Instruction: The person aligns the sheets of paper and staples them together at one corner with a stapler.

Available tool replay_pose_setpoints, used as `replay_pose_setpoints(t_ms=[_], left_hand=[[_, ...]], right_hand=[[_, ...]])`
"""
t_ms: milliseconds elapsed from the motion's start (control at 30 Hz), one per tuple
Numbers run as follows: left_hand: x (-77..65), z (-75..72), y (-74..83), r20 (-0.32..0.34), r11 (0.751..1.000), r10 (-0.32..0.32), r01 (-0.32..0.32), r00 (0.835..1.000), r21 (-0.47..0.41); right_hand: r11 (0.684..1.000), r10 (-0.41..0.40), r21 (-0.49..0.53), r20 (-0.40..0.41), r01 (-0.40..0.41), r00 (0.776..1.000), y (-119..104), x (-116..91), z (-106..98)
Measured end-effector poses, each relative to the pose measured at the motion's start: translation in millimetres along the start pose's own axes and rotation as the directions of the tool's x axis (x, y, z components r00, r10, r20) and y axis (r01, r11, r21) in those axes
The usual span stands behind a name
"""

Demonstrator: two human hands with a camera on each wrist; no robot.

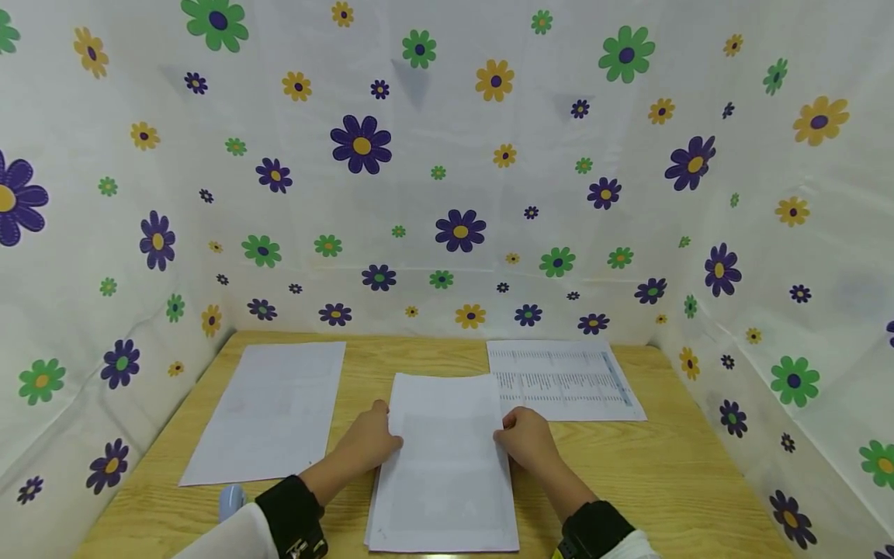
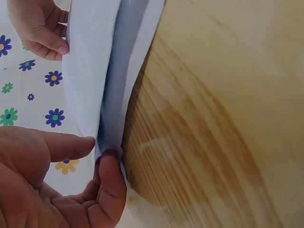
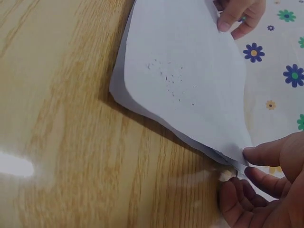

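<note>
A small stack of white paper sheets (image 1: 450, 466) lies between my two hands at the middle of the table. My left hand (image 1: 369, 439) pinches its left edge, thumb on top and fingers underneath, as the left wrist view shows. At the right edge, my right hand (image 1: 528, 439) pinches the paper between thumb and curled fingers. In the left wrist view a gap shows between the upper sheet (image 2: 88, 71) and the one below. Small dark specks mark the top sheet (image 3: 190, 71) in the right wrist view.
A blank white sheet (image 1: 268, 411) lies on the left of the wooden table (image 1: 656, 466). Back right, a printed sheet (image 1: 566, 380) lies partly behind the stack. A light blue object (image 1: 231, 501) sits beside my left sleeve. Flower-patterned sheeting (image 1: 419, 194) encloses the table's back and sides.
</note>
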State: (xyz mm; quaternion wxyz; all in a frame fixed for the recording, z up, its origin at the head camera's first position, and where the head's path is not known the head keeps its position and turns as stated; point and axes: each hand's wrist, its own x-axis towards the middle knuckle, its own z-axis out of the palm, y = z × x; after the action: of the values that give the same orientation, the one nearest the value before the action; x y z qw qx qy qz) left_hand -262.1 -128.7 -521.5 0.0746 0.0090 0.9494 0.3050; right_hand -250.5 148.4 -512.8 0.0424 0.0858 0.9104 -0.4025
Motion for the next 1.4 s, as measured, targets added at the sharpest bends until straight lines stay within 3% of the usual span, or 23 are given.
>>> replay_pose_setpoints(t_ms=[167,333,500,833,1067,1400], left_hand=[[-3.9,-5.5,3.3,-0.003,1.000,0.009,-0.009,1.000,0.016],[-6.5,-10.0,5.2,0.012,1.000,-0.014,0.014,1.000,0.027],[-8.2,-13.8,7.9,0.036,0.999,-0.032,0.031,0.999,0.011],[-11.0,-18.3,11.0,0.064,0.998,-0.049,0.051,0.997,-0.033],[-14.2,-22.4,14.4,0.071,0.997,-0.063,0.065,0.995,-0.033],[-6.4,-19.1,4.0,0.063,0.995,-0.074,0.078,0.995,-0.059]], right_hand=[[1.000,0.014,-0.019,-0.016,-0.014,1.000,-1.0,0.4,-1.5],[0.998,0.049,0.039,0.017,-0.050,0.999,-2.0,-0.5,-1.8],[0.993,0.070,0.090,0.027,-0.073,0.997,-4.6,-1.9,-1.5],[0.989,0.112,0.099,0.026,-0.114,0.993,-14.3,-5.0,-1.2],[0.990,0.098,0.101,0.037,-0.101,0.994,-14.9,-4.8,0.5],[0.991,0.050,0.118,0.053,-0.056,0.997,-14.1,-5.2,5.3]])
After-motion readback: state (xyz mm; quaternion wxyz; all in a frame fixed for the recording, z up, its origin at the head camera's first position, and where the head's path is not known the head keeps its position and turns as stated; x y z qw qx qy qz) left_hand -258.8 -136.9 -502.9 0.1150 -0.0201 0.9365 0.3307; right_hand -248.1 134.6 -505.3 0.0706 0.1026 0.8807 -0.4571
